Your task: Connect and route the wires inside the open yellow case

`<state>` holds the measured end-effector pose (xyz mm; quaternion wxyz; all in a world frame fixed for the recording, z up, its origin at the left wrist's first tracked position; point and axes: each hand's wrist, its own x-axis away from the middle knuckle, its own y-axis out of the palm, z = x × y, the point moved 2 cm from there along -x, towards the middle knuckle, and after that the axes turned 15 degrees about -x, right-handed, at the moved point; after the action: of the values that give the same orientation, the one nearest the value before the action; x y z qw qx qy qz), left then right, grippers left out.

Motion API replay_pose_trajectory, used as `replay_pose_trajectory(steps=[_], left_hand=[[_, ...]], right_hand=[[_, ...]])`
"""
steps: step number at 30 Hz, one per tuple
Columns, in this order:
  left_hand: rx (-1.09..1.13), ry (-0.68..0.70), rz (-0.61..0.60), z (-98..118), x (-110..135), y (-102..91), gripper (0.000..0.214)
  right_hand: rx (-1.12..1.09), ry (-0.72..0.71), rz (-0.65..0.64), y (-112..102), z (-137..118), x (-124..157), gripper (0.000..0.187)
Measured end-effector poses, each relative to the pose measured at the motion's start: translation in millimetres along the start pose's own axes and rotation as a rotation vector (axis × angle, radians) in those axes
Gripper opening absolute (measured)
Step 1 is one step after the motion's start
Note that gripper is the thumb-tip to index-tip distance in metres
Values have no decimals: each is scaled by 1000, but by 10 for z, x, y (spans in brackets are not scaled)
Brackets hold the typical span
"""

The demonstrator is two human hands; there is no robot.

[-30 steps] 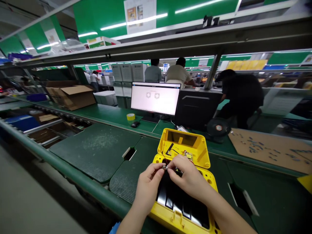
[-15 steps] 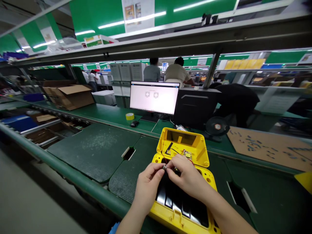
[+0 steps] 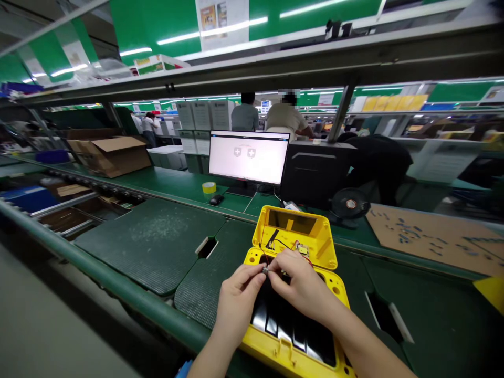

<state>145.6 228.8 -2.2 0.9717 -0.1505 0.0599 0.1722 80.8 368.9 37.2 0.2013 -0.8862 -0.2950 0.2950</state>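
Note:
Over an opened yellow plastic case (image 3: 271,344), my left hand (image 3: 239,294) and my right hand (image 3: 301,283) meet fingertip to fingertip. Both pinch a tiny metallic part (image 3: 265,269), which looks like a small connector on thin wires; its exact kind is too small to make out. Black glossy panels (image 3: 289,325) fill the near half of the case. The raised yellow lid (image 3: 328,241) behind my hands holds a small circuit board (image 3: 302,249) with dark and red wires, partly covered by my right hand.
Behind the case stand a lit monitor (image 3: 248,157), a mouse (image 3: 216,200) and yellow tape (image 3: 209,187). A cardboard sheet with small dark parts (image 3: 425,236) lies right, near a black reel (image 3: 350,203). An open carton (image 3: 110,155) sits left. Several people work beyond the bench.
My hands keep nearly the same pose, pinching the tiny part. The whole view has shifted very slightly. In the background, the bent-over person in dark clothes has moved a little left.

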Motion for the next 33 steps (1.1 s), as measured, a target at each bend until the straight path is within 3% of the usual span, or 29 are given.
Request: replay_pose_trajectory(steps=[7,15,33], left_hand=[[-59,59,50,-17,51,17,18],[-198,261,114,-87,97,54,22],[-280,347,131,-82,122,39,24]], right_hand=[[5,12,-8,10,-19,15,14],[-5,17,-35,31,8,16,15],[-64,68,-97,37,16,9,16]])
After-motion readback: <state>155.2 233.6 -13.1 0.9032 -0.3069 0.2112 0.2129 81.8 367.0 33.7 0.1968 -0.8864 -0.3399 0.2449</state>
